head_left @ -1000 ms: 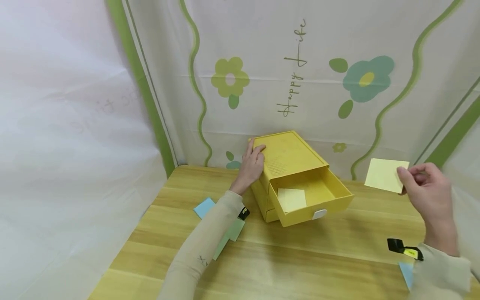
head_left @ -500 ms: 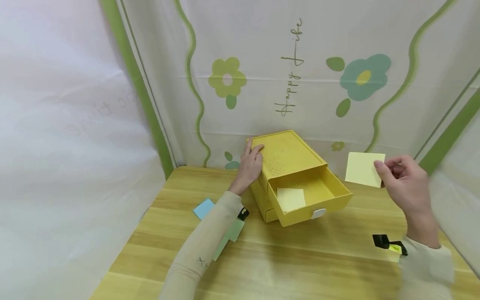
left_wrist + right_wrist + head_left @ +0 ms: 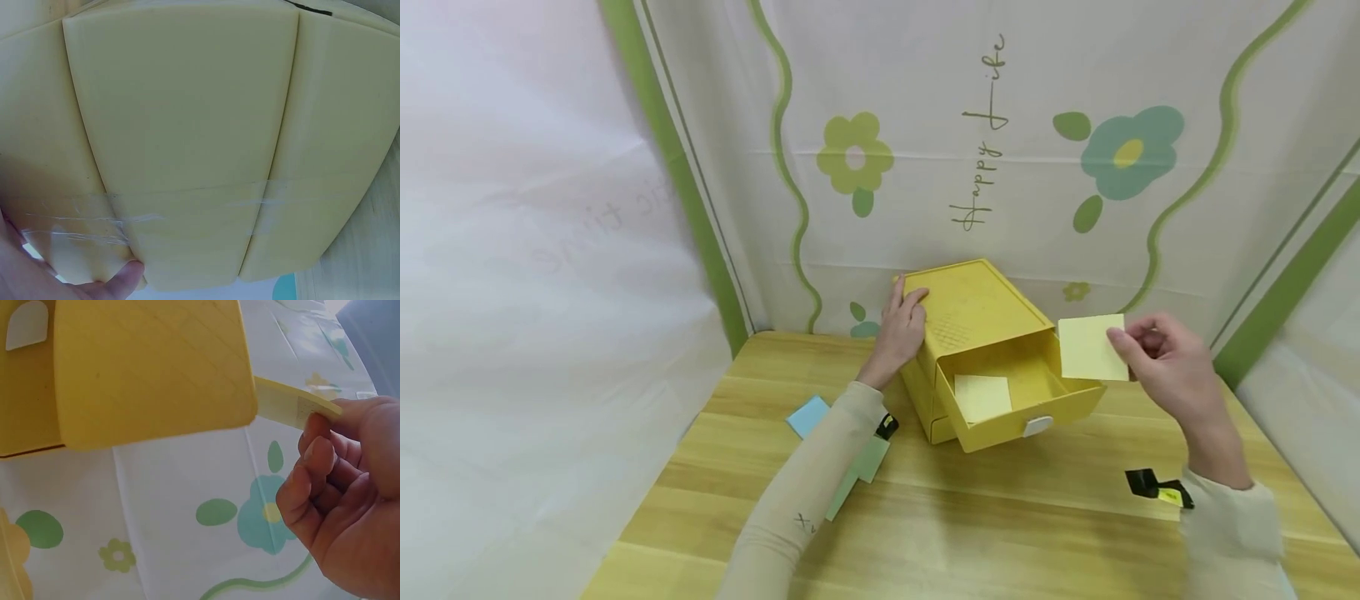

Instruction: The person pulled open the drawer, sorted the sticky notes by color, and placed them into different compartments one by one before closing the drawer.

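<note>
A yellow two-drawer box (image 3: 977, 304) stands at the table's back, its upper drawer (image 3: 1060, 407) pulled out. Inside that drawer lies a pale yellow sticky note pad (image 3: 982, 398). My left hand (image 3: 901, 333) rests on the box's left top edge, fingers extended; its thumb (image 3: 128, 275) touches the taped side in the left wrist view. Between thumb and fingers, my right hand (image 3: 1176, 362) pinches another yellow sticky note pad (image 3: 1088, 346), which overlaps the drawer's right end in the head view. The right wrist view shows the held pad's thick edge (image 3: 294, 400) beside the box.
Blue sticky notes (image 3: 807, 417) and green sticky notes (image 3: 869, 460) lie on the wooden table (image 3: 970, 533), partly behind the left sleeve (image 3: 808, 492). A white printed curtain (image 3: 917, 233) hangs right behind the box. The drawer has a white handle (image 3: 1038, 427).
My right hand has moved left with the pinched sticky note pad, from beyond the drawer to its right end. The left hand and the box have stayed in place.
</note>
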### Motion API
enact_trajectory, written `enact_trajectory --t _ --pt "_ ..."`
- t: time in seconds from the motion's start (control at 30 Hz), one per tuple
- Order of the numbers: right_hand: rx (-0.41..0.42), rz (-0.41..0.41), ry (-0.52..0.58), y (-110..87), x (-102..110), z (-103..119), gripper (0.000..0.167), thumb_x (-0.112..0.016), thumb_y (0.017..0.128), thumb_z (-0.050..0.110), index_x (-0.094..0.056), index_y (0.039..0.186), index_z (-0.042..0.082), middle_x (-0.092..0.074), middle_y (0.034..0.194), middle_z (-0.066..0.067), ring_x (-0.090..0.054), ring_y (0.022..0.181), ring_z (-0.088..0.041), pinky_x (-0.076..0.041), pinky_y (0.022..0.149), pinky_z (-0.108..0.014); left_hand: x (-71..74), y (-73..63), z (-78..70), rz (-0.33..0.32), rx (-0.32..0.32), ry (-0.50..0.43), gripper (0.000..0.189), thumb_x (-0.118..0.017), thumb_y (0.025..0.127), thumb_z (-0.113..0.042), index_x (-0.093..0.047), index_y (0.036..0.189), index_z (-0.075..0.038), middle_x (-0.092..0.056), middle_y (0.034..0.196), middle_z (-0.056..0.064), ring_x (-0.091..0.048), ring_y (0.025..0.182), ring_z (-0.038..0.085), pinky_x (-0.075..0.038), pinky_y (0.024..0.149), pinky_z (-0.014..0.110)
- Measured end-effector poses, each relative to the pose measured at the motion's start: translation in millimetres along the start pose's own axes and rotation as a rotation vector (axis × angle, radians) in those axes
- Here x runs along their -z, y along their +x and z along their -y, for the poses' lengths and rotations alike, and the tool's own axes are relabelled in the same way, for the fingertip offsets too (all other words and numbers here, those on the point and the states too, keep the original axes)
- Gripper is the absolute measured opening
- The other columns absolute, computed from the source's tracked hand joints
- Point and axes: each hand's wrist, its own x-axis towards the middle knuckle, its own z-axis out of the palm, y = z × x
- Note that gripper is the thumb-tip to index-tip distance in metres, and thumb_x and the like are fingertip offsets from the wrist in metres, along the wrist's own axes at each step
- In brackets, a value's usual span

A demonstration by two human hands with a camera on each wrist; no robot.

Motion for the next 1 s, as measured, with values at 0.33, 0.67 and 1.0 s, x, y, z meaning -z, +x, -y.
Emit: enact_trajectory --t 0.33,0.67,1.0 --pt "-0.116 0.090 -0.175 4.6 -13 11 0.016 -0.069 0.091 0.016 -0.056 0.088 0.007 -0.048 0.049 0.003 -0.044 0.040 -0.009 -0.031 0.039 -0.025 0.5 1.3 2.7 0.000 0.001 -0.004 0.052 -0.021 0.101 -0.029 -0.047 0.146 -0.019 0.001 0.167 -0.003 -0.011 0.153 0.033 -0.018 0.120 0.057" --pt "-0.109 0.168 -0.254 6.8 -21 20 0.022 -0.064 0.095 0.026 -0.057 0.085 0.008 -0.051 0.053 0.000 -0.047 0.042 -0.011 -0.036 0.040 -0.025 0.3 1.5 0.8 0.005 -0.010 0.005 0.052 -0.021 0.102 -0.031 -0.047 0.146 -0.020 0.001 0.167 -0.003 -0.012 0.153 0.033 -0.018 0.120 0.056" --pt "-0.040 0.239 -0.283 11.8 -35 25 0.020 -0.064 0.095 0.024 -0.057 0.085 0.008 -0.050 0.058 -0.002 -0.043 0.043 -0.008 -0.035 0.041 -0.025 0.3 0.1 0.8 -0.009 -0.011 0.001 0.051 -0.022 0.102 -0.029 -0.049 0.144 -0.019 -0.001 0.167 -0.001 -0.012 0.152 0.034 -0.019 0.120 0.057"
